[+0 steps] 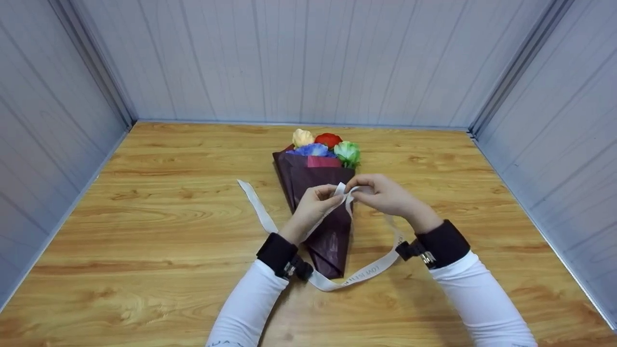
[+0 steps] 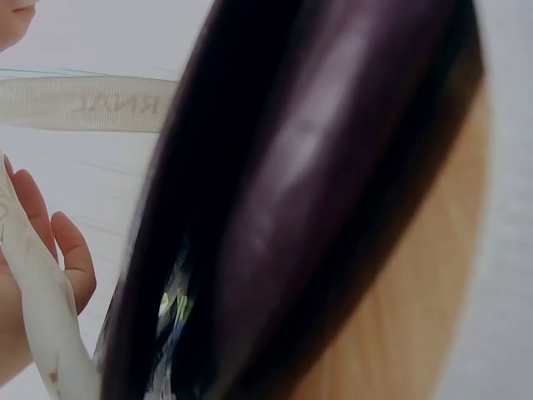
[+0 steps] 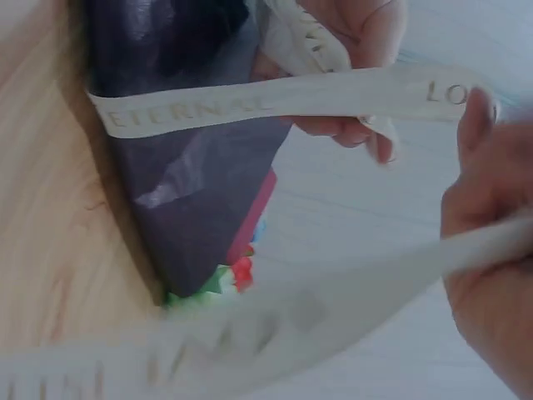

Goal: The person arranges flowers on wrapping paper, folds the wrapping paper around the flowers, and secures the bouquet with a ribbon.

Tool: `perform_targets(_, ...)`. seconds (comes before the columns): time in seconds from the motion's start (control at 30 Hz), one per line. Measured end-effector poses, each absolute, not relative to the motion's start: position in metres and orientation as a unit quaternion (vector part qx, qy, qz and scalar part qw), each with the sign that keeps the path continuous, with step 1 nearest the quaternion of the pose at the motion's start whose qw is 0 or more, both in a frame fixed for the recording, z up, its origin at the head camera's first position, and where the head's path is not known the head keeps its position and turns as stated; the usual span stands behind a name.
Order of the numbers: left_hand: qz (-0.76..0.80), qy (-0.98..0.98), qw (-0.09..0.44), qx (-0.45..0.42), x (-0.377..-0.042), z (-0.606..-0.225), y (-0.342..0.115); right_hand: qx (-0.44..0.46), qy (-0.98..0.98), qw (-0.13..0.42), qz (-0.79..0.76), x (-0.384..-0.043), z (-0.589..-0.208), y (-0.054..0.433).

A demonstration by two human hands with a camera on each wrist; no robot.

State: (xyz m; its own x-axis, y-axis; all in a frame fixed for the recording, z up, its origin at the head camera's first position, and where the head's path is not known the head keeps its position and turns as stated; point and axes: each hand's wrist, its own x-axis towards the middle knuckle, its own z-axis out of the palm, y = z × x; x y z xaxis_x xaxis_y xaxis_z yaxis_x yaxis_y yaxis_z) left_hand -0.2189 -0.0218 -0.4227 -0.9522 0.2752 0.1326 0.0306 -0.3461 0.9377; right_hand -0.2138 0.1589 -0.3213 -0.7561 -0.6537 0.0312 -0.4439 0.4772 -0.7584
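A bouquet in dark purple wrapping paper [image 1: 320, 241] lies with its blooms toward the back wall: a cream flower [image 1: 303, 138], a red one [image 1: 328, 140], a blue one [image 1: 312, 150] and a green one [image 1: 348, 153]. Over the wrapping, my left hand [image 1: 312, 208] pinches a white ribbon [image 1: 373, 271] between thumb and fingers. Close beside it on the right, my right hand [image 1: 388, 195] pinches another part of the ribbon. Printed letters show on the ribbon band [image 3: 200, 108] that crosses the wrapping in the right wrist view.
One ribbon end [image 1: 255, 202] extends left of the bouquet over the wooden table [image 1: 144, 231]. Another length curves below the bouquet and up to the right wrist. Pale panel walls [image 1: 299, 62] enclose the back and both sides.
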Motion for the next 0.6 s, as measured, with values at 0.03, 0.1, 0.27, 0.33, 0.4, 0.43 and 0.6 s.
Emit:
perform_targets(0.03,0.810,0.564,0.078,0.140,-0.219,-0.423,-0.022,-0.331,0.857,0.117,-0.377,-0.213,-0.318,0.157)
perform_targets(0.1,0.808,0.564,0.080,0.149,-0.218,-0.423,-0.022,-0.350,0.867,0.081,-0.346,-0.214,-0.312,0.152)
perform_targets(0.27,0.786,0.587,0.063,0.184,-0.220,-0.423,-0.021,-0.345,0.872,0.064,-0.342,-0.219,-0.302,0.141)
perform_targets(0.33,0.776,0.598,0.048,0.194,-0.220,-0.423,-0.020,-0.328,0.871,0.075,-0.359,-0.222,-0.302,0.138)
perform_targets(0.4,0.769,0.607,0.037,0.196,-0.221,-0.423,-0.019,-0.313,0.870,0.086,-0.372,-0.225,-0.302,0.136)
perform_targets(0.43,0.768,0.609,0.035,0.194,-0.221,-0.423,-0.018,-0.306,0.868,0.091,-0.380,-0.227,-0.302,0.135)
perform_targets(0.6,0.775,0.599,0.051,0.195,-0.220,-0.422,-0.017,-0.277,0.853,0.119,-0.427,-0.235,-0.304,0.137)
